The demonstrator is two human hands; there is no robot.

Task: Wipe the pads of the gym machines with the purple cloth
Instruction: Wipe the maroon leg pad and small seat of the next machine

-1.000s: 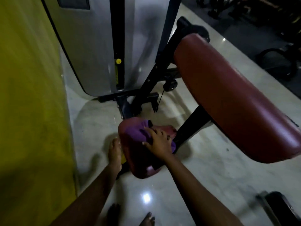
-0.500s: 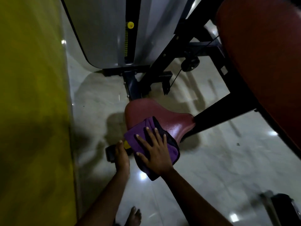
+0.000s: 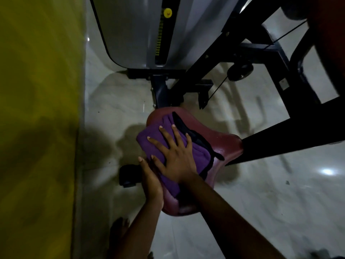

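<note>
Since half a second ago the right hand [image 3: 175,161] has pushed the purple cloth [image 3: 155,139] up the seat [image 3: 224,144], from its near end toward the far rim. The left hand [image 3: 151,181] keeps its place at the seat's left edge.

Biggest first: the glossy floor [image 3: 261,193] looks slick, and a bare foot [image 3: 119,230] stands on it just below the seat. Leaning hard into a stroke could probably let that foot slide.

Next, the grey weight housing [image 3: 130,30] and the black frame [image 3: 289,135] stand just beyond the far rim, so a long push may drive the knuckles into the post. The big red pad [image 3: 328,34] at the upper right is unwiped as far as this view shows, and it is easy to forget.

On the seat, the cloth covers the left and middle, folded in layers and overhanging the left edge. The right lobe near the frame lies bare. The folds may bunch and skip that part, or the overhang may drag the cloth off onto the floor.

Smallest, the right hand's fingers [image 3: 166,135] lie spread and flat on the cloth, pressing rather than pinching, so the cloth could slip out from under them. The left hand's fingers are hidden by the seat edge, so I cannot tell how they lie. If they only rest there, the seat may shift.
</note>
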